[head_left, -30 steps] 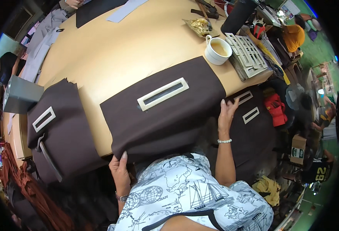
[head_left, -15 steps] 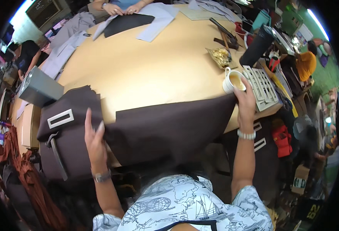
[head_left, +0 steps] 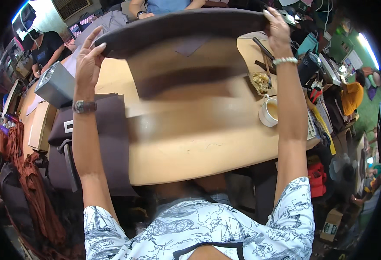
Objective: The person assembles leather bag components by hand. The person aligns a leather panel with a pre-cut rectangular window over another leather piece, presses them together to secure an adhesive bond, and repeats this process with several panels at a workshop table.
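Note:
A wide dark brown sheet [head_left: 186,26], cloth or leather, is stretched in the air over the far part of the table. Its lower part is smeared by motion. My left hand [head_left: 88,63] pinches its left end near the thumb, index finger pointing up. The right end is gripped by my right hand [head_left: 279,32], higher and farther out. Below my left forearm lies a pile of dark brown sheets [head_left: 106,147] with a white rectangular frame [head_left: 68,126] and a hammer [head_left: 69,167] on it. Beside my right forearm stands a white mug [head_left: 266,113] holding a light brown drink.
A grey metal block [head_left: 55,84] stands at the left, by a cardboard box [head_left: 42,125]. Right of the pale table [head_left: 199,160] are an opened packet of yellowish bits [head_left: 259,82] and a hammer [head_left: 263,48]. A person [head_left: 164,6] is across the table, partly behind the sheet.
Both hands have risen and moved away from me, lifting the sheet off the near table edge. My left hand, open before, now holds the sheet's left end.

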`<control>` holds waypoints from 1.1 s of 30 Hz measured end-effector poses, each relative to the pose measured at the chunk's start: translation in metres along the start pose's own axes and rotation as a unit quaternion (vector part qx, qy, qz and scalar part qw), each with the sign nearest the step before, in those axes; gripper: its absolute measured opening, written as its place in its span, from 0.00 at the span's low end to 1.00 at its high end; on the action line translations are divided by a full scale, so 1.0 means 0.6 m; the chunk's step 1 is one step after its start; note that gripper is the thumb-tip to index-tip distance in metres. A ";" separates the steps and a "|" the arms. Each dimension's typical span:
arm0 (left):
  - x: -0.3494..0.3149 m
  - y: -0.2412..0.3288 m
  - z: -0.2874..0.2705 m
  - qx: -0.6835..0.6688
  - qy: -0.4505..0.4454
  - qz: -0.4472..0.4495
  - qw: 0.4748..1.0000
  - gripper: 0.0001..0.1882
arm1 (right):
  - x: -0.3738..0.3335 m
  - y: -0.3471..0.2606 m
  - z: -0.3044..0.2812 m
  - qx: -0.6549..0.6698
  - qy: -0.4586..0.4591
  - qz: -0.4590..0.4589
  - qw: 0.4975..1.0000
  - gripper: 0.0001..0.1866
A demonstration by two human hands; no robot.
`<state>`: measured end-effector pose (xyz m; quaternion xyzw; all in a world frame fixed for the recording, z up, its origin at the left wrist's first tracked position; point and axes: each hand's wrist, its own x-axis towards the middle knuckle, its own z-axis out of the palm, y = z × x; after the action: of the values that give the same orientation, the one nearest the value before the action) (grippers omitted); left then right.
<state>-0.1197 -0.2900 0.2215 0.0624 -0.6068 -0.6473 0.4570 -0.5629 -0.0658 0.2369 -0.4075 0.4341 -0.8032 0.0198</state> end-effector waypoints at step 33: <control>-0.239 -0.204 0.054 0.536 0.041 -0.153 0.829 0.13 | -0.401 0.065 -0.033 -0.664 -0.145 0.070 0.731 0.34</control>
<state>-0.1209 -0.1897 0.0587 0.4158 -0.8220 -0.2790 0.2713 -0.4284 0.0160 0.0500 -0.3965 0.8759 -0.2384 -0.1370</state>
